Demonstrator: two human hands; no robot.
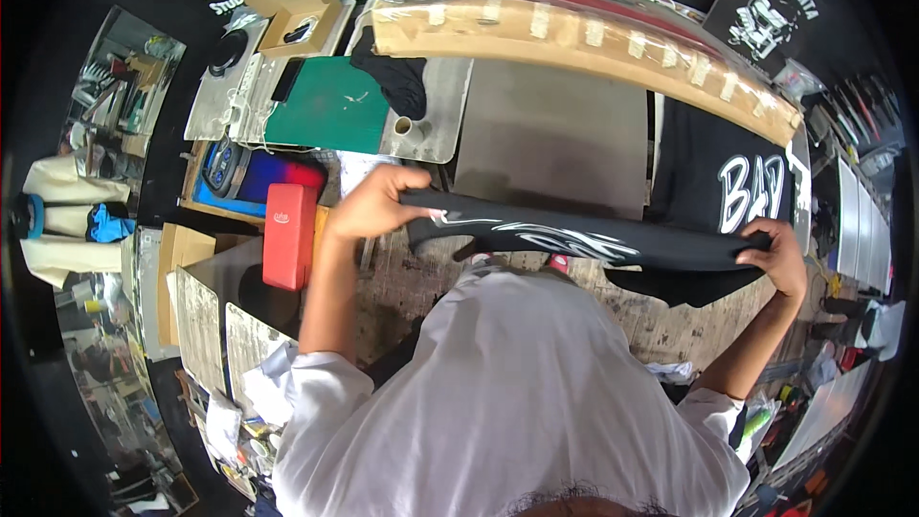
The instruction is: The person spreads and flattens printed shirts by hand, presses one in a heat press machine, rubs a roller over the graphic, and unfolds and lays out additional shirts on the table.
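Note:
Stretched between my two hands in front of my body is a black garment (680, 247) with white lettering printed on it, likely a T-shirt. My left hand (371, 203) grips its left end between thumb and fingers. At the other end, my right hand (779, 258) is closed on the fabric, and a loose fold hangs below. A second black garment (689, 168) with large white lettering lies on the right, just beyond my right hand. Between the two hands, farther off, is a bare grey-brown board (550, 134).
A long taped cardboard strip (574, 33) spans the back. At the left are a green mat (325, 110), a dark crumpled cloth (400, 81), a tape roll (407, 129), a red case (287, 235) and an open cardboard box (292, 5). Metal racks (862, 220) stand at the right.

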